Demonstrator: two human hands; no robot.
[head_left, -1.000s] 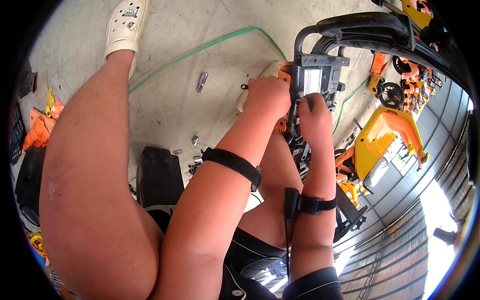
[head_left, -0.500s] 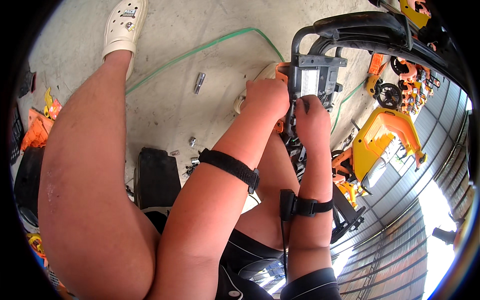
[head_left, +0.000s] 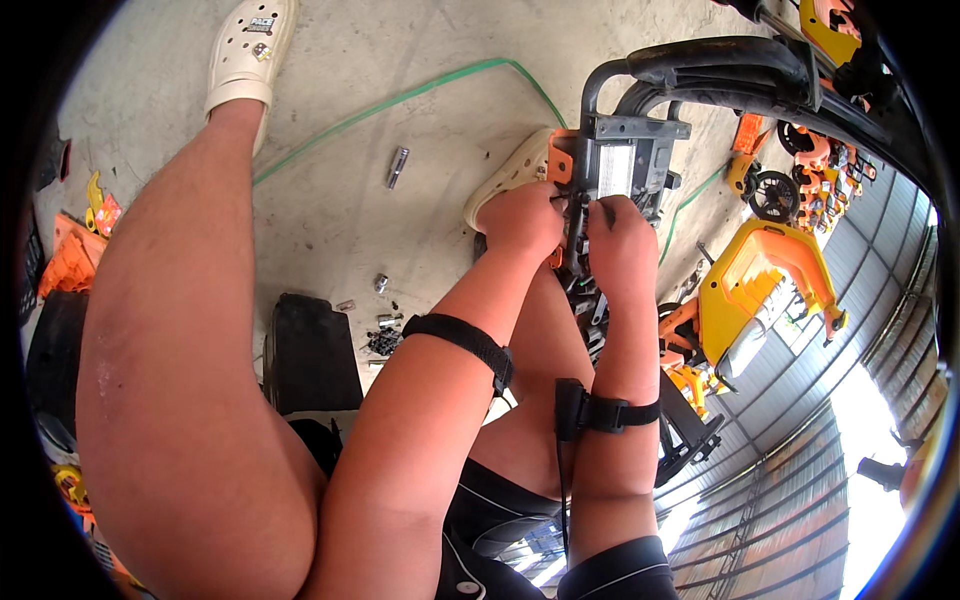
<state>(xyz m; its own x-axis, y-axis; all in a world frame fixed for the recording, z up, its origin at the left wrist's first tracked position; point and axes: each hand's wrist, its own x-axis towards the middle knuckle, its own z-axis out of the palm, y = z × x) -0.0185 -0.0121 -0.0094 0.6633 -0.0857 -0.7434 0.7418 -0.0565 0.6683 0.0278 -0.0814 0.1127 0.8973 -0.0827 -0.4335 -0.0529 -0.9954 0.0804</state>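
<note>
Both hands at once, worked at the black frame (head_left: 597, 92), right of centre in view. Curled the left hand (head_left: 523, 222) beside the frame's left edge, just below the upper part of the orange bracket (head_left: 560, 150); curled the right hand (head_left: 622, 242) over the lower end of the pale-topped panel (head_left: 615, 168), with thumb drawn toward fingers. Could not tell of anything pinched in either hand, with fingertips hidden. Seemed best to brace with one hand and work gently with the other, keeping thumbs off hard edges and tilting wrists enough to see the point of contact. Compared with half a second earlier, drew the left hand lower along the frame, baring more of the orange bracket and of the cream shoe (head_left: 503, 184) behind. Held the right hand nearly in place. Uncovered also, beside the left forearm (head_left: 420, 400), more of the small dark pile (head_left: 384, 343) on the floor (head_left: 320, 235).
</note>
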